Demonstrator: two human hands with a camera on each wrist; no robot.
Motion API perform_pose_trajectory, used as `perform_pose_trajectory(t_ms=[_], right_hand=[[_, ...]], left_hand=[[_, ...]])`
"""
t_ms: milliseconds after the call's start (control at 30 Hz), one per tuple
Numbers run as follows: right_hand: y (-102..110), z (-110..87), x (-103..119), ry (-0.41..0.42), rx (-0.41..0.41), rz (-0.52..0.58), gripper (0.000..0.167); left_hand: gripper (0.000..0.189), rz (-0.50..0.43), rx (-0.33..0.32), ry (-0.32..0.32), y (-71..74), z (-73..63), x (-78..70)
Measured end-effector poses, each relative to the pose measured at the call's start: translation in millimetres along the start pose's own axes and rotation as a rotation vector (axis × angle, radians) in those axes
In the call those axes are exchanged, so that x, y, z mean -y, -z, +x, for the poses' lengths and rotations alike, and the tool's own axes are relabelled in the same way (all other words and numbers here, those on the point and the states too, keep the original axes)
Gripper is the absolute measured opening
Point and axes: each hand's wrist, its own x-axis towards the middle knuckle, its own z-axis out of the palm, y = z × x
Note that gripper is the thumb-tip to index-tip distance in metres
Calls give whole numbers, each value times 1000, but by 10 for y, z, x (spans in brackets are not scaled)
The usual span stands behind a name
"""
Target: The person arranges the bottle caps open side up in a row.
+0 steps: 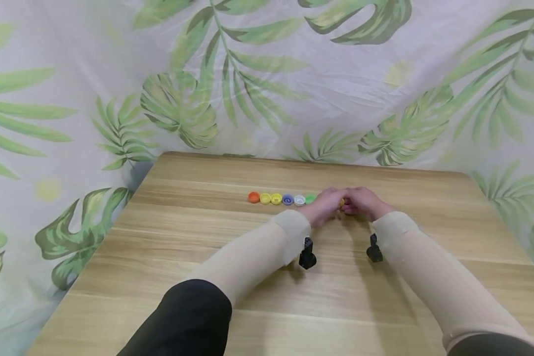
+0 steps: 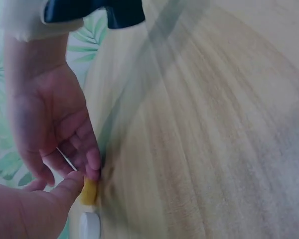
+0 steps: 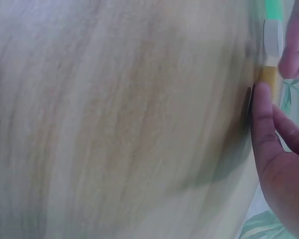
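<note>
A row of plastic bottle caps lies on the wooden table [image 1: 249, 277]: an orange-red cap [image 1: 254, 197], two yellow caps [image 1: 270, 199], a blue cap [image 1: 287, 199], a white cap [image 1: 300, 200] and a green cap [image 1: 309, 199]. Beyond these, my left hand [image 1: 325, 205] covers part of the row from the head camera. In the right wrist view another white cap [image 3: 272, 40] adjoins the green one, followed by a yellow cap [image 3: 268, 77]. My right hand [image 1: 363, 201] holds that end yellow cap at its fingertips. The left thumb reaches close over it, fingers extended.
A leaf-patterned cloth [image 1: 267, 89] hangs behind the table and down its left side. Small black wrist cameras [image 1: 308, 254] hang below both sleeves, close above the tabletop. The table's back edge lies a short way past the caps.
</note>
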Motion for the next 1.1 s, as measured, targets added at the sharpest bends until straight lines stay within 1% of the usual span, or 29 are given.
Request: perform_pose_trajectory(t_ms=[133,200,267,333,467,600,700,900,1100], right_hand=[[-28,4,9,-3,-9,4,23],[-36,4,0,-16,-13,7,24],[-45,7,-12,-34,-17,8,25],[-59,10,-14,-46,-18,4,28],[-81,39,-5,-41,-25,-28,32],[-77,73,-5,-37,-29,-59,30],[-84,83,-3,-38,-26,-66,28],[-120,91,19,-45,-18,-77,29],[-115,61,33,-51,-11,-85,32]], left_hand=[[44,-40,-21,12,64,-59,-36],[48,-55,-43,27,128,-92,-38],[51,-70,-45,39,212,-122,-28],[52,-64,-53,43,306,-151,-15],[54,-64,-84,36,468,-217,-2],[54,-46,-94,33,567,-267,5],[53,-37,-95,37,610,-293,12],[52,-12,-93,40,668,-347,31],[49,4,-71,46,680,-390,56]])
